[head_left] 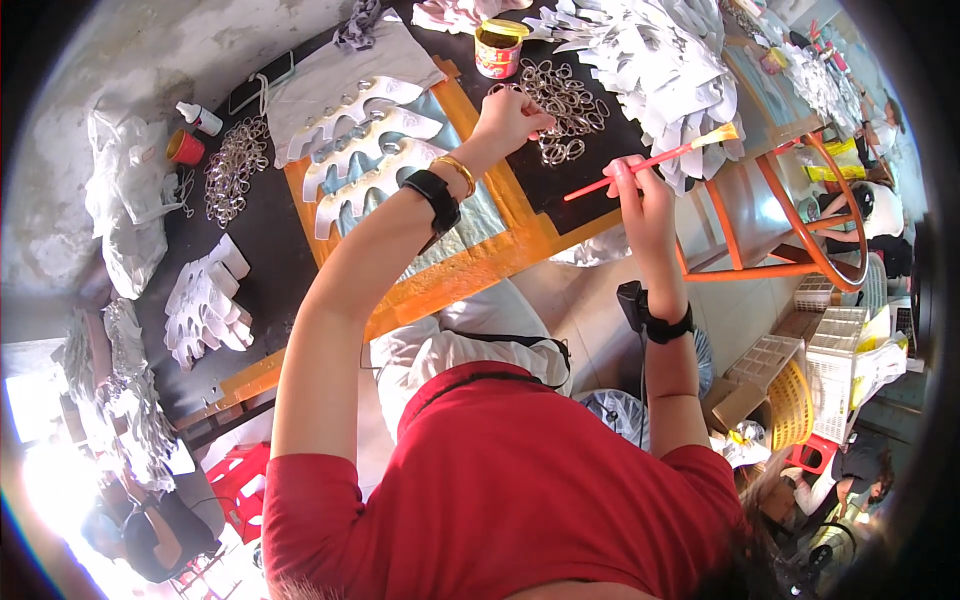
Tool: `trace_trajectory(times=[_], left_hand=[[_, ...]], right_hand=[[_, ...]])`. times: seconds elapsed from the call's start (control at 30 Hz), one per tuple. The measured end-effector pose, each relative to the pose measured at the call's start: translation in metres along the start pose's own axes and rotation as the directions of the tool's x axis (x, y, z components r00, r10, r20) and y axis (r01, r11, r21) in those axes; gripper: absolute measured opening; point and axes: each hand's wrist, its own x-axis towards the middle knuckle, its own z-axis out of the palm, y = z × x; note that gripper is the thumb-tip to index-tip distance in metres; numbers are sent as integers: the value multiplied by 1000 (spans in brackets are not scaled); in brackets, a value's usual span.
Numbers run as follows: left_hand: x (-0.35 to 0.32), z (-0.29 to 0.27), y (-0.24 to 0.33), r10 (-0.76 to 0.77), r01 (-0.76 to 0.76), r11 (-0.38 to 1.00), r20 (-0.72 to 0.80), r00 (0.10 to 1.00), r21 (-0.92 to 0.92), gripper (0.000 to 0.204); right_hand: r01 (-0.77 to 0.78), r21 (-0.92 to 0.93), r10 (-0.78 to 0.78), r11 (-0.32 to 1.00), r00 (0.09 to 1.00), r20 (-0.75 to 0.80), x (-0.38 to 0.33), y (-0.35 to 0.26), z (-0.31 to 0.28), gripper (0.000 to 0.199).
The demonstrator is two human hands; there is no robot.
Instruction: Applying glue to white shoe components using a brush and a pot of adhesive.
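My right hand [643, 195] grips a paintbrush [672, 154] with a red handle; its pale yellow bristles point right, away from the board. At the near-left edge of a pile of metal rings [575, 110] is my left hand [510, 122], its fingers curled together. Whatever they may hold is hidden. Below that forearm, white scalloped pieces [325, 180] lie in rows on a board [480, 270] edged with orange tape. Some of their edges look brownish, and several metal rings rest along them. A red and yellow can [498, 55] stands open beyond my left hand.
A heap of white cut pieces [650, 60] covers the table's far right. On the left are another ring pile [236, 170], a red cup [185, 147], a white bottle [200, 118] and stacked white pieces [208, 305]. An orange-framed stool [770, 220] and other people are at right.
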Motion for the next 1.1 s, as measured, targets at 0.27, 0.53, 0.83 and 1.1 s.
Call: trace_trajectory(times=[0.27, 0.53, 0.83, 1.1], left_hand=[[-7, 8, -7, 295, -301, 909, 65, 953, 288, 22], [-16, 27, -13, 354, -374, 867, 122, 927, 328, 30], [-11, 12, 0, 343, -306, 921, -130, 930, 241, 23], [-32, -53, 5, 216, -217, 976, -121, 969, 1, 12]], right_hand=[[16, -6, -16, 1000, 1000, 0, -1, -3, 2, 22], [-1, -11, 1, 1000, 1000, 9, -3, -2, 2, 22], [11, -8, -11, 1000, 1000, 4, -6, 2, 4, 21], [53, 89, -52, 995, 999, -14, -2, -9, 13, 22]])
